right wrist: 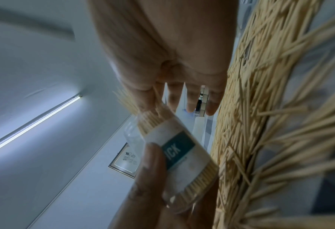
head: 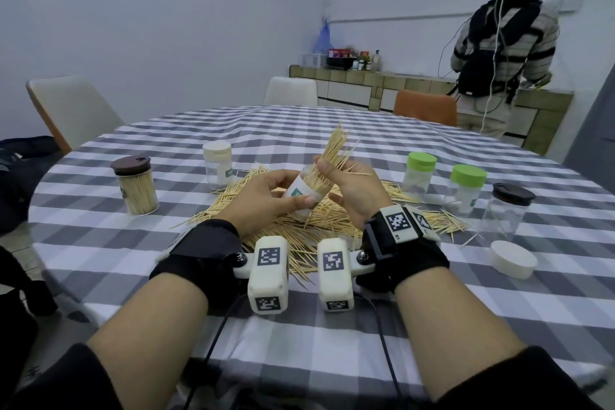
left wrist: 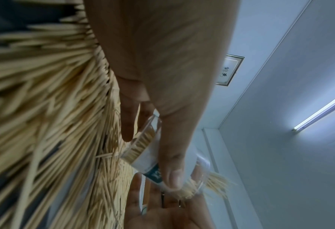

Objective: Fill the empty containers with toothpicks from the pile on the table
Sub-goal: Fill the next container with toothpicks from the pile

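My left hand [head: 289, 190] grips a clear container [head: 307, 184] with a teal label, tilted with its mouth up and away from me, above the toothpick pile [head: 319, 223]. A bundle of toothpicks [head: 336, 146] stands in the mouth and sticks far out; my right hand [head: 328, 169] pinches it at the rim with thumb and forefinger. In the left wrist view my thumb [left wrist: 172, 175] lies across the container [left wrist: 145, 156]. The right wrist view shows the container [right wrist: 174, 151] partly filled, with my other fingers [right wrist: 192, 100] spread.
A full brown-lidded jar [head: 136, 188] and a white-lidded container [head: 218, 163] stand left of the pile. Two green-lidded containers [head: 420, 173] [head: 466, 188] and a dark-lidded clear jar [head: 507, 211] stand right. A loose white lid [head: 512, 258] lies nearer. A person [head: 499, 43] stands far right.
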